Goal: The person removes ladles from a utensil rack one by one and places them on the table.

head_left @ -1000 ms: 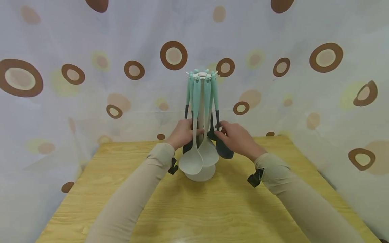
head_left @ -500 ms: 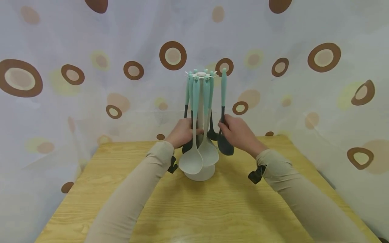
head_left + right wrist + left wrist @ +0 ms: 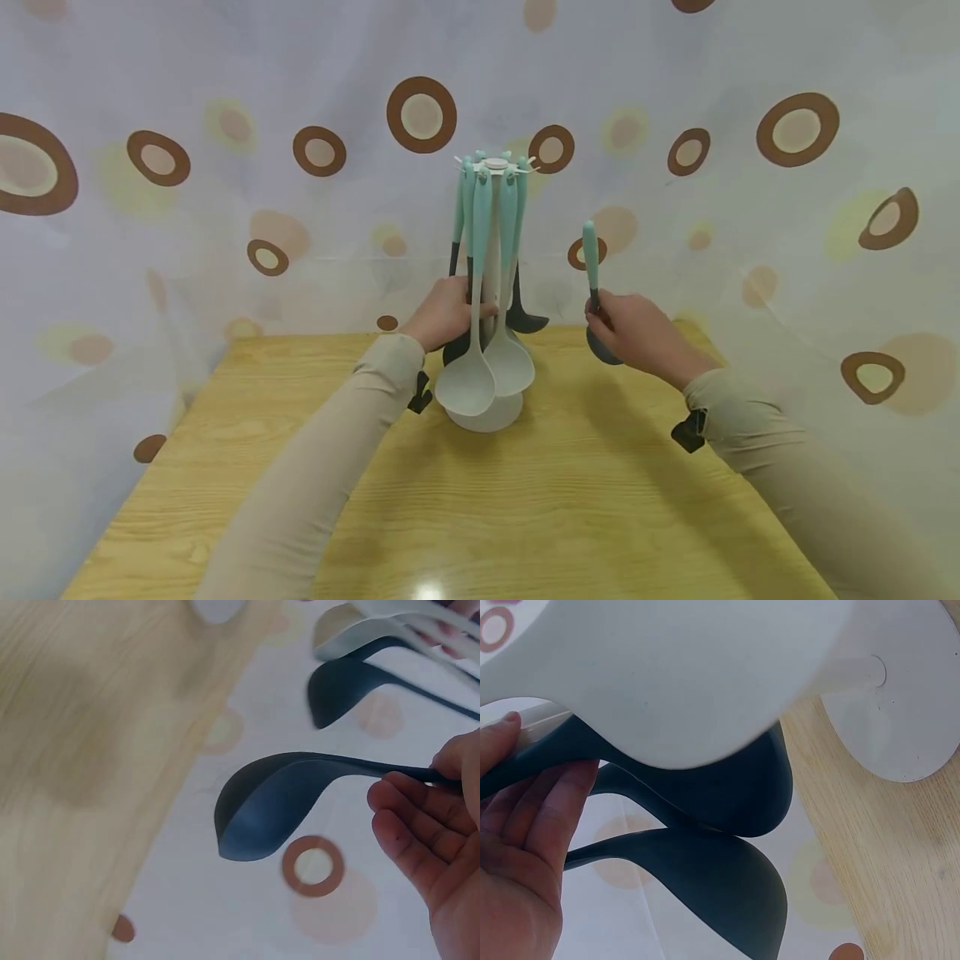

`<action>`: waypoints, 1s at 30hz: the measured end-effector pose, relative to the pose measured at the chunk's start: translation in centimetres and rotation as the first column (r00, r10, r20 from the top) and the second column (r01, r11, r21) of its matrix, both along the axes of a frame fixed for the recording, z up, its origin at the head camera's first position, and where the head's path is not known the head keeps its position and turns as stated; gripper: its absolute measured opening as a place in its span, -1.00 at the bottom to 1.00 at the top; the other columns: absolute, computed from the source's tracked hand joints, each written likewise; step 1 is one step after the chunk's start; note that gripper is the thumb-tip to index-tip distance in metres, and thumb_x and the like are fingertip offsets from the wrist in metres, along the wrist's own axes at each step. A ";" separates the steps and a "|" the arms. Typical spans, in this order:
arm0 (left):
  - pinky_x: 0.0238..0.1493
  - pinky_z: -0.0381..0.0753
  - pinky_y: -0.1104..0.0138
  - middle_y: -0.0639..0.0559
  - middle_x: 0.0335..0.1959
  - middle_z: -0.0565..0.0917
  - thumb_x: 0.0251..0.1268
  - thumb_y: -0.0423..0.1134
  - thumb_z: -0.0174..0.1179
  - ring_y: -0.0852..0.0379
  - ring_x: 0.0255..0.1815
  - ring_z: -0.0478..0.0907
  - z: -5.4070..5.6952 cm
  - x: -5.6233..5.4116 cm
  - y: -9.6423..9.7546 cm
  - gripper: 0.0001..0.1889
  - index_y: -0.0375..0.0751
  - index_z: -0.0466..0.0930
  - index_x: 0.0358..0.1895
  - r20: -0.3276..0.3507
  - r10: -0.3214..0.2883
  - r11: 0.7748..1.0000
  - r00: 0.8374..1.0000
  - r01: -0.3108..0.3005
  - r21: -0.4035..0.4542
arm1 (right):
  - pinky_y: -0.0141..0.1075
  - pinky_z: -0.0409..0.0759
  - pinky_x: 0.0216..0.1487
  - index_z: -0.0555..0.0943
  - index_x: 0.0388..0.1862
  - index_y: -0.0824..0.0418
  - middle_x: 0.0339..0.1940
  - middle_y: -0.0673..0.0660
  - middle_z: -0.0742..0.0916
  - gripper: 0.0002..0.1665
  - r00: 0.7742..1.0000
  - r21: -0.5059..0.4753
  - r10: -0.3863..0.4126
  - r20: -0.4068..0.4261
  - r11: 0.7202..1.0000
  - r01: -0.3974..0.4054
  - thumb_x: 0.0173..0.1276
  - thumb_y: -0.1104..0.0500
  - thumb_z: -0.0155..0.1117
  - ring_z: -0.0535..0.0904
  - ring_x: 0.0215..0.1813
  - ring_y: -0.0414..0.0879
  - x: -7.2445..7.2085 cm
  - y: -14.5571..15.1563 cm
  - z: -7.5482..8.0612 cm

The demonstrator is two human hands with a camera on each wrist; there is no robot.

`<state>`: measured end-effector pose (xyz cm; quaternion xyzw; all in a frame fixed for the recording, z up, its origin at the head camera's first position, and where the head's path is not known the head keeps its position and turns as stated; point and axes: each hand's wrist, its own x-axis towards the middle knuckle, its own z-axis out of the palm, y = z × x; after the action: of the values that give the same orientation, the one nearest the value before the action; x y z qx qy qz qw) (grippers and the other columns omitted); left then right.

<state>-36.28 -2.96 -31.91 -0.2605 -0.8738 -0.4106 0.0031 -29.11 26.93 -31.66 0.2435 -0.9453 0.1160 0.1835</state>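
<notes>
A white utensil stand with a round base and a hook ring on top stands on the wooden table, hung with mint-handled utensils. My left hand grips the stand's pole partway up, behind the hanging handles. In the left wrist view a dark ladle passes close by its fingers. To the right of the stand, my right hand pinches a dark ladle by its lower shaft. That ladle is upright above the table, mint handle up and bowl down, away from the hooks.
Two white ladles, the nearer one facing me, hang at the stand's front. Another dark ladle hangs at its right rear. A spotted curtain rises behind the table.
My right hand has lifted the dark ladle off the stand and carried it right and a little lower. My left hand keeps its hold on the stand. The head view has tilted slightly.
</notes>
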 end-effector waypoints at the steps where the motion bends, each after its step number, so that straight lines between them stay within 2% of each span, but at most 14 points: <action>1: -0.01 0.70 0.15 -0.12 -0.06 0.74 0.40 -0.08 0.28 0.02 -0.04 0.71 0.1 0.0 0.0 -0.68 -0.27 0.65 0.00 -0.002 0.001 1.000 1.000 -0.001 -0.003 | -0.26 0.41 -0.48 0.55 -0.15 0.25 -0.55 0.00 0.63 -0.88 1.000 0.022 0.005 -0.001 1.000 -0.005 0.54 0.20 0.13 0.42 -0.60 -0.20 -0.1 0.5 -0.3; 5: -0.01 0.69 0.15 -0.13 -0.05 0.74 0.40 -0.08 0.28 0.02 -0.04 0.70 0.3 0.0 0.0 -0.67 -0.27 0.64 0.02 0.005 -0.004 1.000 1.000 0.004 -0.011 | -0.27 0.42 -0.48 0.55 -0.20 0.23 -0.59 -0.04 0.57 -0.90 0.999 0.107 0.028 -0.015 0.994 -0.027 0.53 0.22 0.14 0.37 -0.61 -0.23 -0.4 2.2 -1.5; 10: 0.02 0.69 0.13 -0.14 -0.02 0.73 0.39 -0.09 0.28 0.01 -0.01 0.69 0.5 0.1 0.3 -0.65 -0.27 0.62 0.05 -0.004 -0.010 1.000 1.000 0.010 -0.011 | -0.32 0.30 -0.52 0.46 -0.35 0.16 -0.64 -0.07 0.44 -0.81 0.997 0.199 0.067 -0.039 0.978 -0.058 0.53 0.22 0.16 0.25 -0.64 -0.25 -0.8 4.3 -3.1; 14: 0.04 0.68 0.13 -0.14 0.01 0.72 0.39 -0.09 0.28 0.01 0.02 0.68 0.6 0.0 0.4 -0.63 -0.28 0.60 0.08 0.003 -0.018 1.000 1.000 0.018 -0.011 | -0.36 0.23 -0.54 0.45 -0.32 0.17 -0.61 -0.06 0.38 -0.84 0.988 0.260 0.123 -0.089 0.961 -0.096 0.47 0.27 0.23 0.18 -0.63 -0.26 -1.4 5.9 -4.5; 18: 0.05 0.67 0.13 -0.15 0.02 0.72 0.39 -0.10 0.29 0.00 0.03 0.68 0.6 0.0 0.2 -0.63 -0.28 0.60 0.09 0.009 -0.023 1.000 1.000 0.023 -0.011 | -0.33 0.26 -0.54 0.53 -0.27 0.22 -0.61 -0.04 0.42 -0.89 0.979 0.286 0.152 -0.133 0.952 -0.109 0.40 0.28 0.31 0.20 -0.63 -0.25 -2.2 7.1 -5.9; 23: 0.07 0.67 0.13 -0.15 0.06 0.71 0.39 -0.11 0.29 -0.01 0.07 0.67 0.5 0.1 0.1 -0.61 -0.27 0.59 0.13 0.014 -0.026 1.000 1.000 0.026 -0.011 | -0.23 0.38 -0.45 0.61 -0.18 0.25 -0.56 0.01 0.52 -0.91 0.992 0.294 0.107 -0.068 0.952 -0.082 0.42 0.25 0.32 0.31 -0.58 -0.18 -2.7 8.1 -6.8; 27: 0.06 0.67 0.12 -0.15 0.06 0.70 0.40 -0.10 0.29 -0.02 0.06 0.68 0.4 0.2 0.0 -0.61 -0.27 0.58 0.14 0.008 -0.023 1.000 1.000 0.023 -0.011 | -0.13 0.57 -0.36 0.69 -0.08 0.21 -0.39 0.08 0.73 -0.85 0.999 0.298 0.046 -0.001 0.954 -0.044 0.42 0.22 0.32 0.59 -0.47 -0.07 -3.0 8.9 -7.3; 30: 0.07 0.68 0.12 -0.14 0.07 0.70 0.41 -0.09 0.27 -0.01 0.07 0.67 0.3 0.3 0.0 -0.61 -0.25 0.56 0.16 0.006 -0.017 1.000 1.000 0.018 -0.018 | -0.05 0.67 -0.28 0.73 -0.03 0.14 -0.25 0.14 0.80 -0.80 0.999 0.300 0.036 0.030 0.953 -0.043 0.38 0.24 0.36 0.73 -0.34 0.04 -3.2 9.4 -7.7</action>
<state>-36.03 -2.99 -31.59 -0.2669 -0.8752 -0.4034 -0.0055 -32.27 36.33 -39.40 0.2861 -0.9490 -0.0224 0.1306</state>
